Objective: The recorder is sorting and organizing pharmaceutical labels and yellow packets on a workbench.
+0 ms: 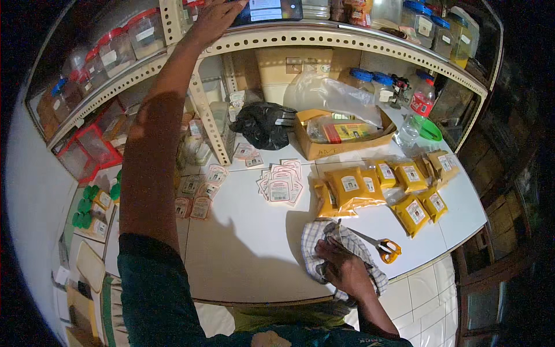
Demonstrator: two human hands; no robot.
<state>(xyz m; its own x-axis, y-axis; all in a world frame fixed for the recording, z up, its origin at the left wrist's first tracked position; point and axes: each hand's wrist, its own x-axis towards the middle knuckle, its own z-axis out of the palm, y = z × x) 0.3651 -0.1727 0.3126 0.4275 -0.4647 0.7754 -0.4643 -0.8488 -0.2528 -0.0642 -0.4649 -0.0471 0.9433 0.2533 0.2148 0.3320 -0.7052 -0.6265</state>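
My left hand (217, 19) is raised to the upper shelf, its fingertips at the left edge of a phone or tablet (271, 11) with a lit screen. Whether it grips the device does not show. On the table's right front part, my right hand (342, 266) rests on a crumpled checked cloth (312, 247), its fingers bent into the folds. Scissors with orange handles (388, 249) lie just right of the cloth. Behind them are several labelled plastic packets of orange-yellow powder (347, 184). A fanned pile of printed labels (281, 184) lies near the table's middle.
An open cardboard box (342, 149) holds packets, with a black plastic bag (264, 126) on its left. A plastic bottle (412, 121) stands right of the box. More labels (201, 206) lie to the left, near a perforated metal shelf post (210, 117). Green-capped containers (102, 199) stand far left.
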